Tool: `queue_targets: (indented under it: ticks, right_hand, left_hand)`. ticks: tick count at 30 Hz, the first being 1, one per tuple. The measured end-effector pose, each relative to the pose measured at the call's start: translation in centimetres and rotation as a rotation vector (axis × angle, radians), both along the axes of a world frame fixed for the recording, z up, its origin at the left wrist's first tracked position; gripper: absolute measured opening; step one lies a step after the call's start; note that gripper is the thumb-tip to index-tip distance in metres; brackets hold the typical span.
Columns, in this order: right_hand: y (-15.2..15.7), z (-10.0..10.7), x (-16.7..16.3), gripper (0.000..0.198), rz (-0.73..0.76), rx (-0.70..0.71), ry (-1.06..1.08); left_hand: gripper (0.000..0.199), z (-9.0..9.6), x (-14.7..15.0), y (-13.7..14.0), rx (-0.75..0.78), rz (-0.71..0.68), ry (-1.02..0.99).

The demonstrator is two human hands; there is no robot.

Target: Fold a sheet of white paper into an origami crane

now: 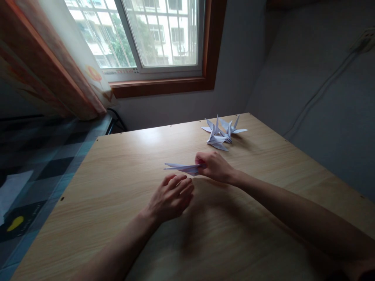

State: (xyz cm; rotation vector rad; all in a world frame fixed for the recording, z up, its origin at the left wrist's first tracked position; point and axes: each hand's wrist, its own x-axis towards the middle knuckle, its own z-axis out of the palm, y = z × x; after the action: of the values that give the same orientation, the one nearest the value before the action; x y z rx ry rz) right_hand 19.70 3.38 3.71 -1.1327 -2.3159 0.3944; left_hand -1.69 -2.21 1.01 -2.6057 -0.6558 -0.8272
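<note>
A folded piece of white paper (184,168), long and pointed toward the left, is pinched at its right end by my right hand (215,166). Just below and in front of it is my left hand (172,195), back of the hand up. Its fingers are curled in close to the paper's lower edge; their undersides are hidden, so I cannot tell whether they touch or hold anything. Beyond my right hand, several white origami cranes (218,137) stand clustered on the wooden table (125,171), wings and necks pointing up and out.
A window (166,35) with a brown frame is behind the table. To the left hang orange curtains (58,58), above a surface with a dark checkered cover (52,164). White paper (14,191) lies there. A cable (319,89) runs down the right wall.
</note>
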Motion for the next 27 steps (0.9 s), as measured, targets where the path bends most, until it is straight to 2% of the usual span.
queue_targets:
  ticks: [2,5,7,9,12,15,19,27]
  right_hand:
    - [-0.3,-0.7,0.2,0.023,0.038,0.219,-0.058]
    - [-1.1,-2.5,0.7,0.018,0.212,0.52,-0.2]
    - [-1.7,-3.6,1.0,0.025,0.316,0.626,-0.285]
    - [-2.4,-4.3,1.4,0.03,0.38,0.663,-0.355]
    - [-3.1,-4.5,1.8,0.031,0.408,0.622,-0.416]
    - [-3.7,-4.3,2.0,0.027,0.406,0.502,-0.42]
    - [-4.5,-4.5,2.0,0.019,0.369,0.395,-0.3]
    - [-5.9,-4.9,2.0,0.012,0.245,0.274,0.013]
  left_hand:
    - [0.017,0.1,0.0,0.0,0.085,-0.02,-0.053]
    - [0.019,0.3,0.0,-0.1,0.161,-0.023,-0.105]
    - [0.018,0.4,0.0,-0.1,0.152,-0.007,-0.104]
    - [0.016,0.3,0.0,0.0,0.109,0.009,-0.088]
    - [0.015,0.2,0.0,0.3,0.024,0.007,-0.057]
    - [0.012,-0.1,0.1,0.7,-0.116,-0.049,0.004]
    - [0.013,-0.3,0.1,1.0,-0.263,-0.122,0.077]
    - [0.019,-0.2,-0.1,0.8,-0.221,-0.099,0.101]
